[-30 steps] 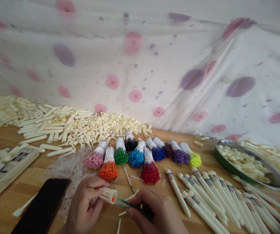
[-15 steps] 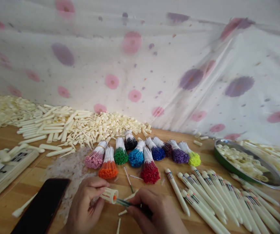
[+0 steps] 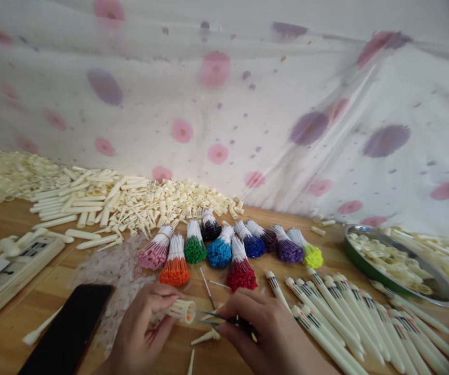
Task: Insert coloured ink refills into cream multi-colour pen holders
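Observation:
My left hand [image 3: 144, 327] is closed around a cream slotted pen barrel piece [image 3: 181, 311], its round open end turned to the right with a bit of orange inside. Dark tweezers [image 3: 224, 319] are gripped in my right hand [image 3: 261, 330]; their two tips are apart, just outside that open end. Under and between my hands lie small cream cone-tipped parts [image 3: 206, 337] on the wood. Beyond them stand bundles of coloured refills, among them orange [image 3: 174, 273], red [image 3: 242, 273], green [image 3: 195, 250] and pink [image 3: 153, 255].
A black phone [image 3: 68, 328] lies at the left beside a power strip [image 3: 17, 271]. Finished-looking multicolour pens [image 3: 337, 312] fan out at the right, below a green-sided metal dish [image 3: 351, 255] of cream parts. Piles of cream parts [image 3: 150, 200] line the back by a flowered sheet [image 3: 216, 114].
The tweezers have drawn back to the right from the barrel piece's opening, and their tips have spread apart. The orange bit now sits deeper inside.

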A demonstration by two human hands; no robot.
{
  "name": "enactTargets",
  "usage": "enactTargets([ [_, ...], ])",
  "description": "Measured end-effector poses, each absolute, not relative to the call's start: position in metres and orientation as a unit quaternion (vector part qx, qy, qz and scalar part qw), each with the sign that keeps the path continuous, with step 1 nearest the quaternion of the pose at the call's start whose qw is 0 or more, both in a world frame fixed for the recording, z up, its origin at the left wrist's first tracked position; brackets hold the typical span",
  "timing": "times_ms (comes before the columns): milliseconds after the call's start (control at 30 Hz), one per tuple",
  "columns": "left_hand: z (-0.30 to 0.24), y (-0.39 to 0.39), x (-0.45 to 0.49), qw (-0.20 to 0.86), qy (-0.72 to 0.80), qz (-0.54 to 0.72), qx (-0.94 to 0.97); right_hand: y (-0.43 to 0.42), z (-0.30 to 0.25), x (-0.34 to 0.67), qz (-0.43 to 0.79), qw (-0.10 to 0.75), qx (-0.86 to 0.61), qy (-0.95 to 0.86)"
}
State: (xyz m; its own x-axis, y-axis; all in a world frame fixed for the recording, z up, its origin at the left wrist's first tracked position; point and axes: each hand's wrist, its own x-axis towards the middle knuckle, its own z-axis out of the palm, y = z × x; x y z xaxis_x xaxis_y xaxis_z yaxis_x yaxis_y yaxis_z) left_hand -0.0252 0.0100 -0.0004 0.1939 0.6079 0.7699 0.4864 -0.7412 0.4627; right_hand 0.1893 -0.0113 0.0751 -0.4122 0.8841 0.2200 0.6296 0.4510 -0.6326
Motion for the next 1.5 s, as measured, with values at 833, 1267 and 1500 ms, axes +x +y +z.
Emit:
enactTargets([
  [833, -0.01, 0.009, -0.027, 0.121, 0.389, 0.541, 0.736, -0.008, 0.075, 0.18, 0.172, 0.254, -0.439, -0.845],
  [1267, -0.003, 0.005, -0.027, 0.139, 0.374, 0.481, 0.781, -0.005, 0.087, 0.187, 0.14, 0.215, -0.4, -0.88],
  [1500, 0.001, 0.005, -0.028, 0.134, 0.348, 0.438, 0.818, -0.003, 0.093, 0.188, 0.078, 0.197, -0.363, -0.908],
])
